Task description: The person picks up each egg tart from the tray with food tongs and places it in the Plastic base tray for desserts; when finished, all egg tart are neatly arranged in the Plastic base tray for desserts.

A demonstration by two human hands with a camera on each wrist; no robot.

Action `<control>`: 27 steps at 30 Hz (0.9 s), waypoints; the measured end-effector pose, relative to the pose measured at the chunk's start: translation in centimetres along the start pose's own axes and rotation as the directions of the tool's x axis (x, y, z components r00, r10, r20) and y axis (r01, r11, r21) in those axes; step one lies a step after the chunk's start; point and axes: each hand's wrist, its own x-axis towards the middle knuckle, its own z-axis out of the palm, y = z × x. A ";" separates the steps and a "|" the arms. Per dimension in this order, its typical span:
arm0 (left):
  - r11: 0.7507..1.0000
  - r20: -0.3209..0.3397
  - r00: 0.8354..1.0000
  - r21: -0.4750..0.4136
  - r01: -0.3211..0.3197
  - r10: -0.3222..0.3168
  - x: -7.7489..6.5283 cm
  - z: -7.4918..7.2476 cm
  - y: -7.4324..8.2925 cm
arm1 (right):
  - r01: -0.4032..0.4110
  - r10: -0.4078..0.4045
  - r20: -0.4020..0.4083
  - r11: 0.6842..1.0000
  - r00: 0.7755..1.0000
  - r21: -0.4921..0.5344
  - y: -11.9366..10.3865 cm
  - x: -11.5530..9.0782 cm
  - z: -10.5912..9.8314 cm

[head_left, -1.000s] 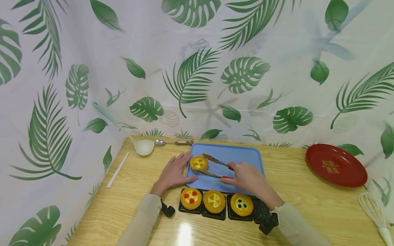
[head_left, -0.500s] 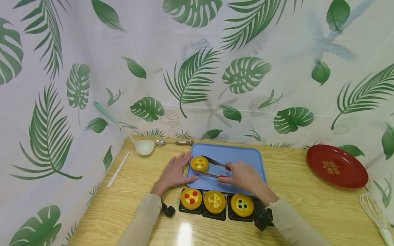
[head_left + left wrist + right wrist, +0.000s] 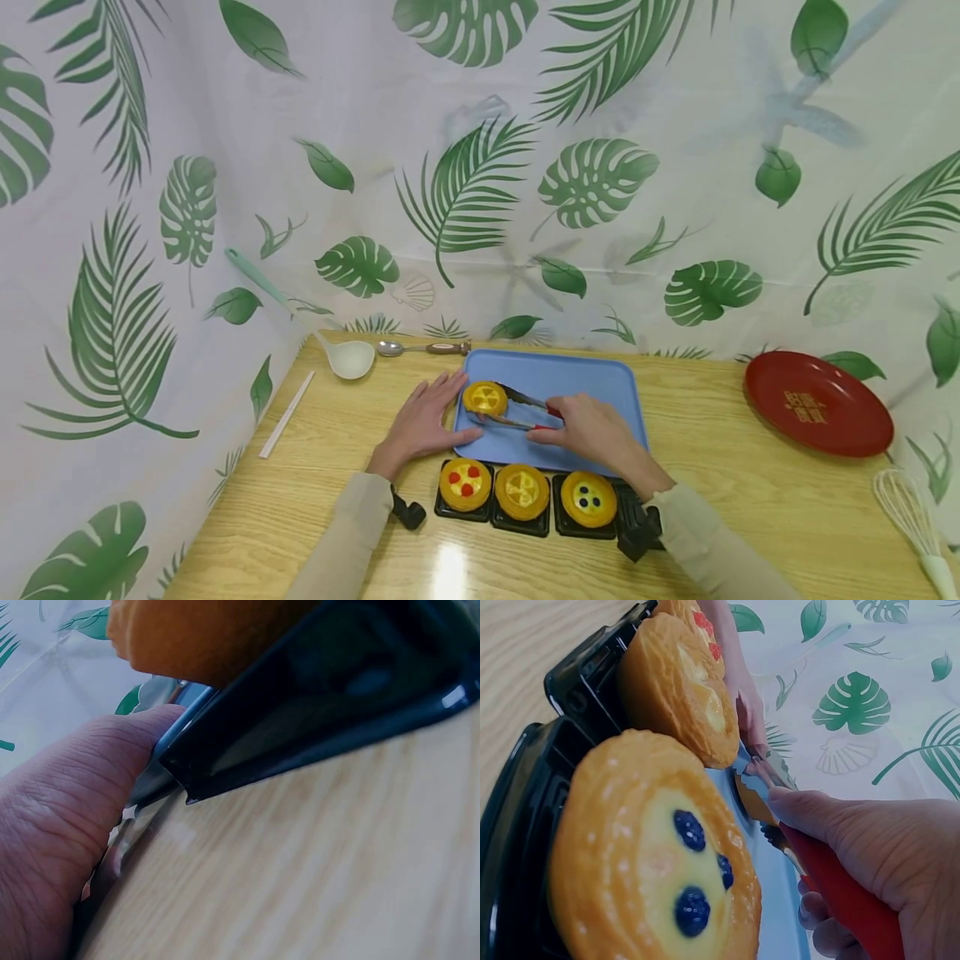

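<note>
My right hand (image 3: 596, 429) holds a pair of tongs (image 3: 836, 877) by the red handles. The tong arms lie on either side of a yellow-topped tart (image 3: 484, 398) at the left end of a blue tray (image 3: 585, 375). Against the tray's left edge rests my left hand (image 3: 426, 418), fingers straight and thumb over the rim. In front of the tray stand a tart with red berries (image 3: 465, 485), a second yellow-topped tart (image 3: 522, 492) and a tart with blueberries (image 3: 589, 500), each in a black plastic holder. Another black holder is partly hidden under my right wrist.
A white ladle (image 3: 351, 359) with a green handle leans at the back left, near a spoon (image 3: 423, 347) and a white stick (image 3: 287, 415). To the right are a red oval plate (image 3: 821, 404) and a whisk (image 3: 915, 521). Leaf-patterned cloth (image 3: 480, 167) surrounds the table.
My right hand has shifted slightly left, and the tongs have drawn in closer around the tart on the tray. The left hand stays in place.
</note>
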 end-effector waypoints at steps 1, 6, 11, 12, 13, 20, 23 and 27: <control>1.000 0.002 1.000 0.001 0.002 -0.002 0.0 0.0 0.0 | 0.003 -0.003 -0.003 1.000 1.000 0.000 0.0 0.0 0.0; 1.000 0.008 1.000 0.003 0.007 -0.007 0.0 0.1 -0.1 | 0.012 -0.012 -0.011 1.000 1.000 0.003 0.1 -0.3 -0.2; 1.000 0.001 1.000 -0.002 0.004 -0.004 0.0 0.0 0.0 | 0.003 -0.003 -0.019 1.000 1.000 0.019 0.2 -0.7 -0.5; 1.000 0.000 1.000 -0.006 0.003 -0.003 0.0 0.0 0.0 | -0.002 0.003 -0.019 1.000 1.000 0.020 0.2 -0.8 -0.6; 1.000 -0.002 1.000 -0.009 0.001 -0.001 0.0 0.0 0.0 | -0.007 0.007 -0.016 1.000 1.000 0.024 0.3 -0.9 -0.7; 1.000 0.004 1.000 -0.002 0.017 -0.017 0.0 0.0 0.2 | -0.025 0.026 -0.017 0.998 1.000 0.050 0.9 -1.7 -1.3; 1.000 0.008 1.000 0.003 0.020 -0.020 0.1 0.0 0.1 | -0.028 0.029 -0.026 0.998 0.999 0.049 1.2 -2.1 -1.6; 1.000 0.007 1.000 0.003 0.016 -0.016 0.0 0.0 0.0 | -0.041 0.043 -0.034 0.998 0.999 0.045 1.5 -2.9 -2.0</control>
